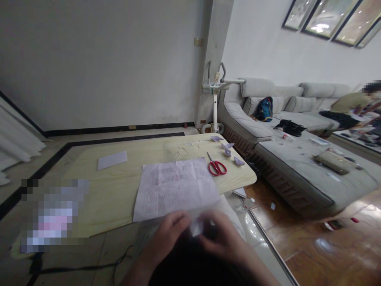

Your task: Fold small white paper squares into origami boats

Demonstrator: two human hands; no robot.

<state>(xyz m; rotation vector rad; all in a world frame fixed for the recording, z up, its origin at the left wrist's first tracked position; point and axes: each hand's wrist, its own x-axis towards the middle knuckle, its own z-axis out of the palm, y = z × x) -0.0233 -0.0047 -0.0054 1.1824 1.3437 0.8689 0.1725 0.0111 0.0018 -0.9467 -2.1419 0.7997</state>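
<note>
Close to my body, in front of the board's near edge, a small piece of folded white paper (197,228) sits between my two hands. My left hand (174,229) has its fingers curled in at the paper's left side. On the other side, my right hand (219,234) pinches it with thumb and bent fingers. Motion blurs the fingertips and the paper's folds. Just beyond the hands lies a large creased sheet with printing (176,188). Red-handled scissors (218,167) rest to its right, blades pointing away. Several small folded paper shapes (238,161) are near the board's right edge.
The pale wooden board (119,194) also holds a folded white paper (112,160) and thin paper strips (183,149). A pixelated object (55,220) is at left, above a black cable (80,268). A grey sofa (303,171) stands right, with a seated person (347,105) beyond.
</note>
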